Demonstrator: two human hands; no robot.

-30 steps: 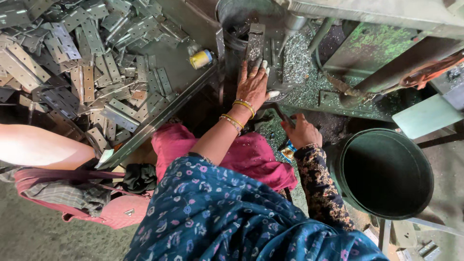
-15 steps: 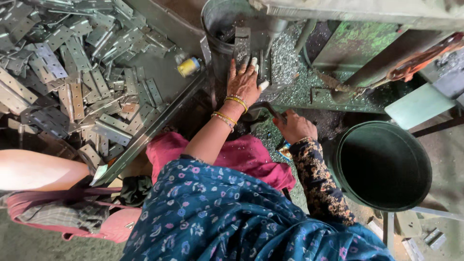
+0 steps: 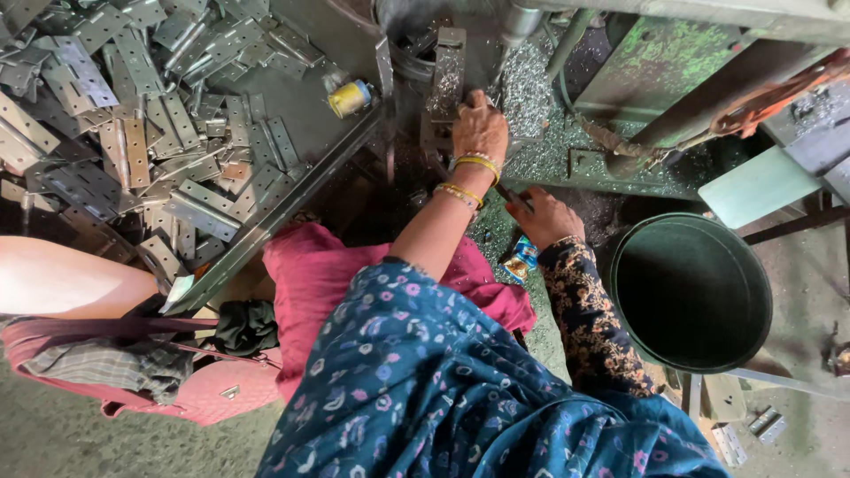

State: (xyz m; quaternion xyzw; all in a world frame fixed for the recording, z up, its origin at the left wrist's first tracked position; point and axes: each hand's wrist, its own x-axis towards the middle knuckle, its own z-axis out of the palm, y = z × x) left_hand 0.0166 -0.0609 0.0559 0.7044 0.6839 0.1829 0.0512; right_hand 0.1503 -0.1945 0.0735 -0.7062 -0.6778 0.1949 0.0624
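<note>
- Your left hand (image 3: 479,133) has moved farther in, now pressed flat on the hinge plate (image 3: 447,75) under the drill spindle (image 3: 522,22).
- Your right hand (image 3: 544,217), nearer, stays closed around a dark handle (image 3: 512,196).
- Hinge pile (image 3: 133,133) left; green bucket (image 3: 691,292) right.

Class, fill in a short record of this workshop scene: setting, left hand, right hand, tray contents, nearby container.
Setting: green metal machine strewn with metal shavings
Left hand: rests on a grey metal plate at the machine; grip unclear
Right hand: closed on a thin dark handle, its end hidden
Tray contents: grey flat metal hinges piled in a metal tray, plus a yellow tape roll
Nearby container: dark green round bucket
</note>
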